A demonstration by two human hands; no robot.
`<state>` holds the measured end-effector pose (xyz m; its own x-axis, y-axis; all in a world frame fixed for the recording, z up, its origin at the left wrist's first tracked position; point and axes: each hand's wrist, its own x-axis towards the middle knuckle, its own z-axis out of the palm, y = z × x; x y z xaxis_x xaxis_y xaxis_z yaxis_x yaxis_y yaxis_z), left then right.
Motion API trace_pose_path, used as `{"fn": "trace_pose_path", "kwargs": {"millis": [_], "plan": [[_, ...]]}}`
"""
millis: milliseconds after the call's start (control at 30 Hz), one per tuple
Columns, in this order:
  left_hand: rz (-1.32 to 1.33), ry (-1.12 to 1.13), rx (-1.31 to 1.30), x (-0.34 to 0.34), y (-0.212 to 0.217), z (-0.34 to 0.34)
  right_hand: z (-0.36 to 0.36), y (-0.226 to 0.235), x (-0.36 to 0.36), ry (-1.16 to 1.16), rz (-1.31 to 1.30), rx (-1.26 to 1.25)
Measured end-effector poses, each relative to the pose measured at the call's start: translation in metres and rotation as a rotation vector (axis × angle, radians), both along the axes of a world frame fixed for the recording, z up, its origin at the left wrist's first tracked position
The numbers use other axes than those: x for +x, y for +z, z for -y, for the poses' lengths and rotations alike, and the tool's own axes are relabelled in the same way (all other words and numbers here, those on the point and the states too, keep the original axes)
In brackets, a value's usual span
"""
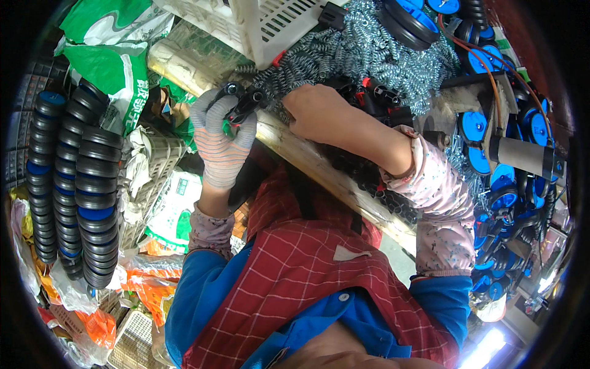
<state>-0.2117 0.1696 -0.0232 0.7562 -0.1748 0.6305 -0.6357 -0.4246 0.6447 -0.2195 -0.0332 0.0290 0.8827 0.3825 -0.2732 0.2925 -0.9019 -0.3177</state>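
Note:
My left hand [222, 138], in a pale striped glove, is closed round black plastic fittings [247, 106] with round sockets at their ends. A bit of red and green shows by its fingers. My right hand [314, 112] is bare and curled at the near edge of a heap of metal coil springs [362, 52]. Its fingertips point away and are partly hidden, so whatever they pinch cannot be made out. More black fittings with red parts [382, 98] lie just to the right of that hand.
A white slatted crate [258, 27] stands on the wooden bench [295, 144] at the back. Blue-and-black wheels [476, 126] crowd the right side, with an orange hose [485, 61] among them. Stacked black wheels [98, 184] stand at the left, beside green-and-white sacks [114, 74].

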Motion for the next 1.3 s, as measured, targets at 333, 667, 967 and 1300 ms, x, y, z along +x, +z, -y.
{"fn": "trace_pose_path", "kwargs": {"millis": [333,667,967,1300], "plan": [[0.048,-0.083,0.013,0.001,-0.004,0.022,0.07,0.039,0.026,-0.212,0.471,0.326],[0.097,-0.215,0.183,-0.011,-0.017,0.061,0.118,-0.018,0.099,-0.066,0.53,-0.199],[0.039,-0.333,0.08,0.034,0.07,0.072,0.125,-0.009,0.094,-0.121,0.603,0.159],[0.172,-0.345,1.056,0.186,0.007,0.22,0.171,0.043,0.011,-0.599,0.435,0.493]]}}
